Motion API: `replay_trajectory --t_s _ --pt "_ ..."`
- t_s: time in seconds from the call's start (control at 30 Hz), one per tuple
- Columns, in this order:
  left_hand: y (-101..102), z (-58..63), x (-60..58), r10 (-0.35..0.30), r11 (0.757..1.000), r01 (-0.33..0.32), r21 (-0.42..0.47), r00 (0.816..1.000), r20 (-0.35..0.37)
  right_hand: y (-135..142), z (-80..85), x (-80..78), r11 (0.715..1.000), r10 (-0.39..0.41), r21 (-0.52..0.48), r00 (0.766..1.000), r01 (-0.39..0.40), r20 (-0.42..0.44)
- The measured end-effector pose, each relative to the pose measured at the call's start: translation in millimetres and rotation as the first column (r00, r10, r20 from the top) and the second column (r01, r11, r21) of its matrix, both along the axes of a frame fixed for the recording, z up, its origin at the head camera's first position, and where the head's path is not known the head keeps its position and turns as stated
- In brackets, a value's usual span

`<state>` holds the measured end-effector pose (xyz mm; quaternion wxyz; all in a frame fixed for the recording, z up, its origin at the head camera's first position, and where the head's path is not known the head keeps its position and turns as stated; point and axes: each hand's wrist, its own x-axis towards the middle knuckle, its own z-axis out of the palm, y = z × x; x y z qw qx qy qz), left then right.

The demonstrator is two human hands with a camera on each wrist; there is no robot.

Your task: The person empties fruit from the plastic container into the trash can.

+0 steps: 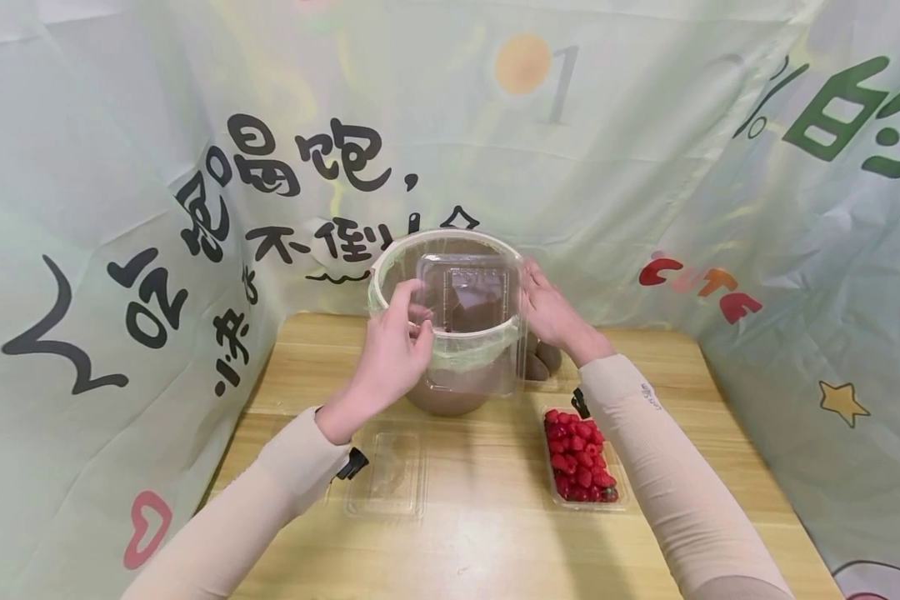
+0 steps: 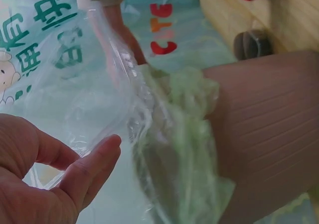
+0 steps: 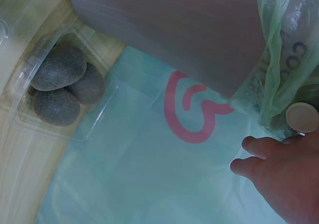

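A clear plastic container (image 1: 474, 367) stands tilted up over the near side of a brownish bin (image 1: 450, 398). At its left edge, my left hand (image 1: 397, 350) pinches the thin plastic between thumb and fingers. My right hand (image 1: 555, 308) is at the opposite edge, beside the bin's rim; its thumb is hidden, and whether it grips the plastic is unclear. Two fingertips (image 3: 244, 167) stick out in the right wrist view. A pale green bag (image 2: 184, 134) lines the bin and folds over its white rim (image 1: 378, 271).
A clear tray of red berries (image 1: 581, 458) stands at the right of the wooden table (image 1: 495, 517). Another clear container (image 1: 386, 475) lies front left. Right of the bin, brown oval fruits (image 3: 57, 107) sit in a clear box. Printed cloth (image 1: 607, 183) surrounds the table.
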<state>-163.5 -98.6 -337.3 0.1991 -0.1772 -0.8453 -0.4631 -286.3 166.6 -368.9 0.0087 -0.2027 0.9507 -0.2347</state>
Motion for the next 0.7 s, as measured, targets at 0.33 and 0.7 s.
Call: replay_trajectory --t_s 0.33,0.7 --pt "0 -29.5 14.7 -0.005 1.000 0.005 -0.002 1.000 -0.023 0 -0.7 -0.3 1.000 -0.004 0.003 1.000 0.004 0.007" --pt "4 -56.4 30.0 0.001 1.000 -0.001 -0.002 0.999 -0.032 -3 -0.9 -1.1 1.000 -0.022 -0.001 1.000 0.022 0.007"
